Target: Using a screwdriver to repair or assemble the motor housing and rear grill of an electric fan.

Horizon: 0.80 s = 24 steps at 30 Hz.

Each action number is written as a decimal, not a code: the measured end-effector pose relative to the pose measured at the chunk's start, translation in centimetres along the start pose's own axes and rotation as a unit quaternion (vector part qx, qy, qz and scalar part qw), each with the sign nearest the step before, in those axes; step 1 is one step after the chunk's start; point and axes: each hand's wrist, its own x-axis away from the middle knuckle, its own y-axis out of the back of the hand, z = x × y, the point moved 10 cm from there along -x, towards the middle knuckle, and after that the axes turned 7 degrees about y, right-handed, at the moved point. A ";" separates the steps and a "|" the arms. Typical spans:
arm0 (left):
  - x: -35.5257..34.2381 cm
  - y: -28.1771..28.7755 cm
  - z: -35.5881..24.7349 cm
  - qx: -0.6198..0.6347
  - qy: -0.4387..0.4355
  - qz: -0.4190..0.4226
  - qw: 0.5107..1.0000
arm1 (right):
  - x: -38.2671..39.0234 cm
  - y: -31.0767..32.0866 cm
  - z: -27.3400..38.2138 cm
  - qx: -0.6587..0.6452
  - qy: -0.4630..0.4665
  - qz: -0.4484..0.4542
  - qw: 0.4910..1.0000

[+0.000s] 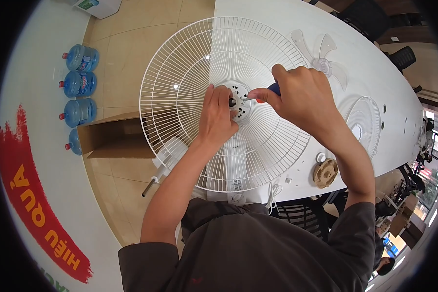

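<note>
- Standing on edge at the near side of the long white table [277, 19], the white wire fan guard [223, 104] faces the person, with its round hub plate [239, 104] at the middle.
- Judged by its thin welded wires, the guard is light and springy; the wires would bend if squeezed, so the outer rim ring or the stiff hub looks the safest hold.
- The left hand [218, 119] lies against the hub, fingers pressed around the centre, steadying it.
- The right hand [301, 95] is clenched around a blue-handled screwdriver [273, 89], its tip meeting the hub.
- Beyond the guard on the table lies a clear plastic fan blade [321, 56], likely brittle.
- Right of the guard lies a second white grille [365, 119]; nearer the table edge sits a tan round part [325, 171].
- Left of the guard, on the floor, an open cardboard box [116, 136] and blue water bottles [80, 82].
</note>
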 end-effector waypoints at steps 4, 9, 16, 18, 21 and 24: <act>-0.1 0.3 -0.1 0.028 0.009 -0.016 0.999 | 0.1 0.1 -0.7 -0.027 -0.030 0.003 0.999; 0.1 0.2 0.1 0.002 0.010 -0.016 1.000 | 0.6 1.1 0.1 -0.176 0.086 0.010 0.981; 0.1 -0.1 -0.3 -0.009 -0.004 -0.015 1.000 | 0.8 1.7 2.0 -0.077 0.175 -0.033 0.981; 0.1 -0.1 -0.1 -0.007 -0.001 -0.014 1.000 | 0.7 2.0 2.5 -0.044 0.182 -0.053 0.981; 0.2 -0.2 0.0 -0.001 0.000 -0.014 1.000 | 0.7 2.0 2.4 -0.033 0.160 -0.057 0.985; 0.3 -0.2 0.0 -0.006 0.001 -0.018 1.000 | 0.8 0.7 2.6 0.004 0.133 0.012 0.991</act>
